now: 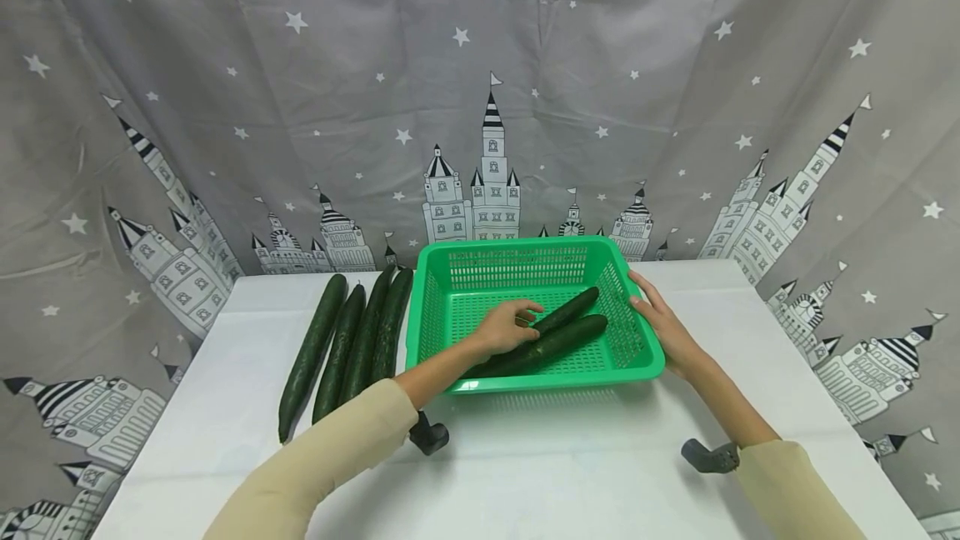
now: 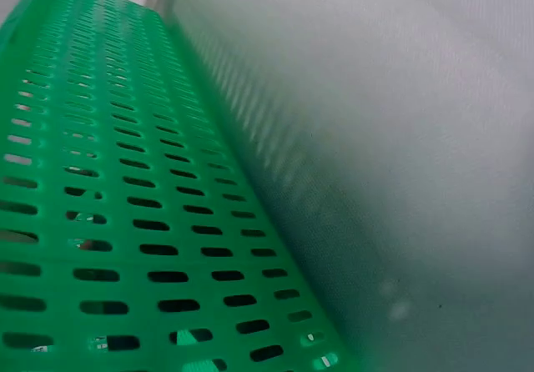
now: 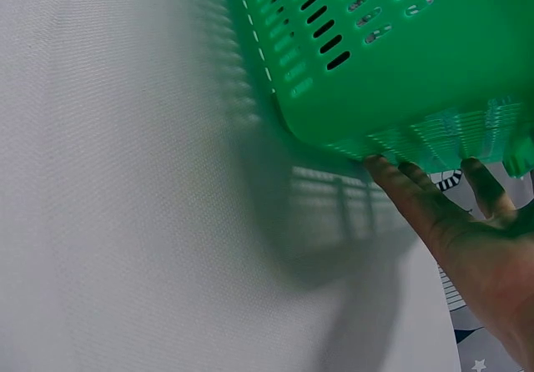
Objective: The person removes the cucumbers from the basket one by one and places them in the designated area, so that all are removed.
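A green plastic basket (image 1: 525, 383) with slotted walls stands on the white table. Inside it, a slimmer cucumber (image 1: 570, 309) and a thicker cucumber (image 1: 562, 340) lie slantwise, side by side. My left hand (image 1: 506, 328) reaches over the front rim, just above their near ends, with fingers loosely bent and spread; whether it touches them is hard to tell. My right hand (image 1: 667, 327) rests on the basket's right end, its fairly straight fingers (image 3: 409, 193) against the outside wall. The left wrist view has only the basket's slotted front wall (image 2: 158, 222), no left hand.
Left of the basket, several cucumbers (image 1: 311, 357) lie in a row on the white table (image 1: 555, 473). A grey curtain (image 1: 600, 65) with castles and stars hangs behind the table's back edge. Dark wrist-worn devices (image 1: 708, 457) stick out below both forearms.
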The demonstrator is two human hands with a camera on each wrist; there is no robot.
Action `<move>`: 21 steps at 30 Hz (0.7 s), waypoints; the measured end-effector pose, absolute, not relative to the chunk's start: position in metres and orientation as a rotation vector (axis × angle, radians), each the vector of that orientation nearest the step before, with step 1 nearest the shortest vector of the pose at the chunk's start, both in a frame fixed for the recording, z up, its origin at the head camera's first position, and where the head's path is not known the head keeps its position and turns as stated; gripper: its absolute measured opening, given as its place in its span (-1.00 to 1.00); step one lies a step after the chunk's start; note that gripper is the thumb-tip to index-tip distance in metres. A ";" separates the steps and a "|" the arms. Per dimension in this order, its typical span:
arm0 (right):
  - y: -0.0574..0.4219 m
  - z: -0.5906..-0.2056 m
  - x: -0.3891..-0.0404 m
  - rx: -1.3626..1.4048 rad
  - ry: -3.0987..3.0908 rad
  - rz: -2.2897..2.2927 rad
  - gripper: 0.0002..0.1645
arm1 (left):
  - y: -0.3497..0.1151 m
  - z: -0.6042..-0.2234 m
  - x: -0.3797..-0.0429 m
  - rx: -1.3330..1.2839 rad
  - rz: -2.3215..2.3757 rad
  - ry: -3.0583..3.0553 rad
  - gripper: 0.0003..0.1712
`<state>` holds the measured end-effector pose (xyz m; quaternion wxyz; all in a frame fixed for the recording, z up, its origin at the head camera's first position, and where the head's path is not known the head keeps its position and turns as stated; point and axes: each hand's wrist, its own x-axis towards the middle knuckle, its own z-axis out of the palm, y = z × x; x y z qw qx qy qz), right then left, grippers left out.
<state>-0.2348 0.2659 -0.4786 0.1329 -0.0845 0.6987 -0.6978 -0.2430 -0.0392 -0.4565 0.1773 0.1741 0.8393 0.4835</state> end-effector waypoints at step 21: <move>0.265 -0.480 -0.235 -0.265 2.015 -2.039 -0.21 | -0.035 -0.461 -0.254 0.507 1.184 2.408 -0.49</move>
